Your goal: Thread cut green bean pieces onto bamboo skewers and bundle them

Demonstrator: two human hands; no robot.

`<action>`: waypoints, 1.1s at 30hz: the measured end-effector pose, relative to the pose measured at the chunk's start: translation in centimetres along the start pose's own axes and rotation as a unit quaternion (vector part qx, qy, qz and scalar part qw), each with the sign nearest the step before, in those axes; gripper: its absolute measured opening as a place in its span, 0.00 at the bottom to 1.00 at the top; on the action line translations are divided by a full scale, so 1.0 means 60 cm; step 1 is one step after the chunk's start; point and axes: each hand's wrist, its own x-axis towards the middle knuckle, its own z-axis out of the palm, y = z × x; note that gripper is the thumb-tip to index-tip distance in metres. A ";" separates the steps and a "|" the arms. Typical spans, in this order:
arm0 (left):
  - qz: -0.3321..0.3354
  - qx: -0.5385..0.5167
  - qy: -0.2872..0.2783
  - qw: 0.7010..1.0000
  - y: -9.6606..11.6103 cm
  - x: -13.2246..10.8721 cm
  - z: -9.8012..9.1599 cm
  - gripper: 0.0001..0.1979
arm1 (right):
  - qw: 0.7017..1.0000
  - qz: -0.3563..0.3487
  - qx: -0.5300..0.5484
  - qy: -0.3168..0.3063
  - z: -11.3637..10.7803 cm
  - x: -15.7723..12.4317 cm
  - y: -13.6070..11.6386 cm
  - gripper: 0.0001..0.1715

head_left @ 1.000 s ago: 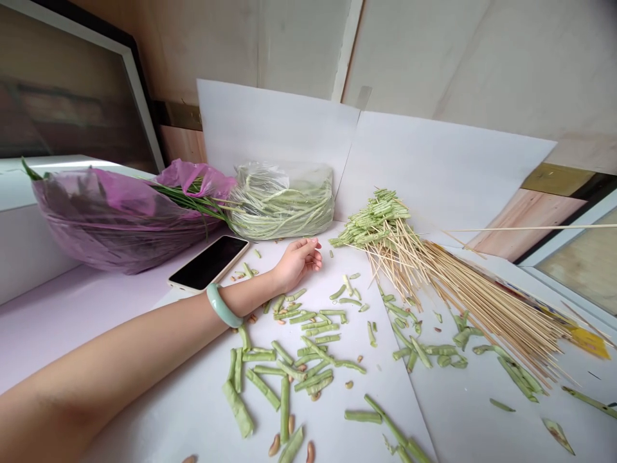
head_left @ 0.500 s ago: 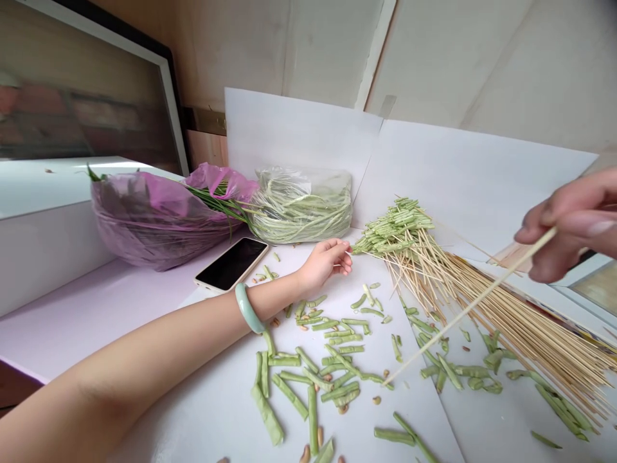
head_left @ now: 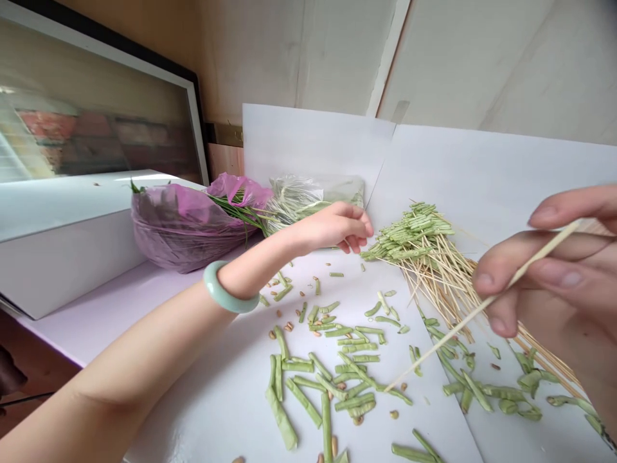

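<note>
Soft, even light keeps the white paper sheets (head_left: 463, 167) bright, with only faint shadows. Pale glare streaks the glass of the picture frame (head_left: 96, 128), and its reflection looks blurred. The wide lens bows the edges, and the right hand (head_left: 544, 270) looks slightly soft.

1. A makeshift food-prep corner in a room, with plywood wall panels (head_left: 482, 58) and a framed glass pane (head_left: 96, 128) leaning against them.
2. A lilac countertop (head_left: 91, 328) and white paper sheets (head_left: 313, 148) carry cut green beans (head_left: 325, 424) and bamboo skewers (head_left: 434, 276).

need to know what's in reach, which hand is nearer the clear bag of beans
Left. The left hand is right in front of the clear bag, partly hiding it; the right hand, holding a skewer, is well off to its right.
</note>
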 end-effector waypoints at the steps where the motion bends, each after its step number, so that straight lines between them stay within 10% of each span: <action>1: -0.009 0.092 -0.046 0.995 0.018 -0.010 -0.008 0.04 | 1.000 0.001 0.006 -0.023 0.005 -0.002 0.001 0.08; 6: -0.179 0.430 -0.228 0.855 0.073 -0.085 -0.013 0.08 | 0.981 0.024 -0.004 -0.195 0.018 -0.019 0.036 0.10; 9: -0.282 0.673 -0.119 0.673 0.056 -0.124 -0.001 0.11 | 0.964 0.047 -0.065 -0.255 0.023 -0.028 0.058 0.03; 10: -0.289 0.693 -0.093 0.654 0.043 -0.132 0.000 0.14 | 0.955 0.060 -0.075 -0.280 0.024 -0.029 0.063 0.06; 21: -0.198 0.663 -0.041 0.721 -0.056 -0.142 -0.022 0.12 | 0.806 0.154 -0.185 -0.540 0.022 -0.024 0.107 0.21; 27: -0.157 0.685 -0.015 0.712 -0.094 -0.142 -0.036 0.14 | 0.829 0.322 -0.066 -0.452 0.007 -0.038 0.105 0.25; 33: -0.130 0.669 -0.042 0.730 -0.106 -0.135 -0.049 0.10 | 0.857 0.261 -0.015 -0.445 0.003 -0.019 0.104 0.23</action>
